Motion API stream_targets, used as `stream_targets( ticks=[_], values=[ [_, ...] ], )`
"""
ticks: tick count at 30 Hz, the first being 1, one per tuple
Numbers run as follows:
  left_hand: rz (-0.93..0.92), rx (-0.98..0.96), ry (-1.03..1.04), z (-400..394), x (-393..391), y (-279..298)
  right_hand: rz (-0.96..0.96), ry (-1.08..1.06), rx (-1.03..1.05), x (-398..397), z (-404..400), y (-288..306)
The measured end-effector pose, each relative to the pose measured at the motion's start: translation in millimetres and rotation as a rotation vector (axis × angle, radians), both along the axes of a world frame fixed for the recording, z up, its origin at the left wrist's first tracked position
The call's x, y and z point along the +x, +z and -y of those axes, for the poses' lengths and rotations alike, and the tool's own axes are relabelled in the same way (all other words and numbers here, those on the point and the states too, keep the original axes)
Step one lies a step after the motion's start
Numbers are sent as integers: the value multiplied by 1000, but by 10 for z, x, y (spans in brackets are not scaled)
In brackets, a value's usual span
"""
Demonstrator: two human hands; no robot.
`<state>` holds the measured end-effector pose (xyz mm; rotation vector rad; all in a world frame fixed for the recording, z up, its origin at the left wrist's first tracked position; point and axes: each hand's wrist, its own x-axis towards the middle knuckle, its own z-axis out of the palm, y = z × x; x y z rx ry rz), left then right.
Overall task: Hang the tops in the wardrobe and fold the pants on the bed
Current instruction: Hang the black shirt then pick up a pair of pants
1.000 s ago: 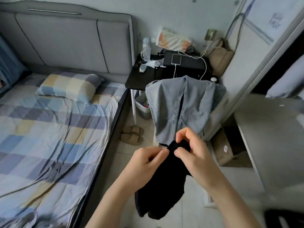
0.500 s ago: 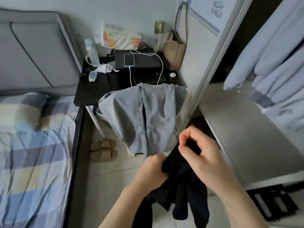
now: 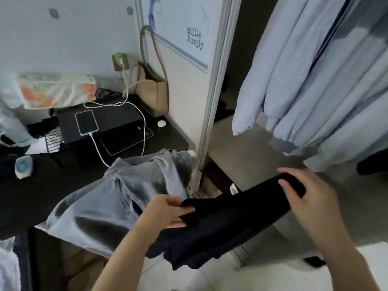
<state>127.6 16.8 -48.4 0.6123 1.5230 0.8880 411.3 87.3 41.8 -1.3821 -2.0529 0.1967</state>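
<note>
A black garment (image 3: 226, 219) is stretched between both hands in front of the open wardrobe. My left hand (image 3: 165, 213) grips its lower left end and my right hand (image 3: 304, 198) grips its upper right end, fingers curled over the cloth. A small white label (image 3: 233, 189) shows at its top edge. Pale blue tops (image 3: 315, 80) hang inside the wardrobe at upper right. A grey garment (image 3: 126, 194) is draped over a chair back at centre left. The bed is out of view.
A black side table (image 3: 168, 139) holds a charging phone (image 3: 86, 122), a laptop and a white cable. A beige bag (image 3: 153, 89) hangs by the wardrobe door frame (image 3: 212, 101). The wardrobe's grey shelf (image 3: 252, 156) lies under the hanging tops.
The view has swung right, from the bed toward the wardrobe. My hands have moved apart, pulling the bunched black garment out lengthwise, with the right hand going up and right.
</note>
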Motion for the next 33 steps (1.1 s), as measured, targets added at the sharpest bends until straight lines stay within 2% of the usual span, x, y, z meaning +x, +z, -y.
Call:
stream_targets(
  ticks=[3,6,7,8,10,12,13,17,21,26,28,30,33],
  values=[
    [446,-15,111,-437,146,136,-49,-182,-17,118,-172,-69],
    [731,-94,156,-831,374,288,-159,-288,-94,265,-332,-103],
    [794,-114,132,-986,452,351,-251,-332,-149,333,-429,-113],
    [840,-119,109,-1086,492,420,-407,-365,-238,372,-515,-129],
    [897,-90,89,-1343,561,521,-889,-399,-495,448,-743,-141],
    [907,-28,137,-1572,569,596,-1325,-354,-762,474,-974,-120],
    [908,7,169,-1713,558,633,-1477,-328,-837,486,-1132,-98],
    [984,140,360,-2035,391,738,-1759,-186,-904,380,-1583,-67],
    [1021,212,560,-2222,206,799,-1819,31,-910,166,-1881,-15],
    [953,198,547,-2359,-114,886,-1786,115,-883,7,-2091,128],
    [927,195,428,-2419,-275,971,-1755,104,-849,-64,-2143,187],
    [787,192,216,-2452,-429,1091,-1664,42,-808,-141,-2182,244],
    [459,178,-58,-2509,-659,1338,-1322,-112,-630,-271,-2237,322]
  ],
)
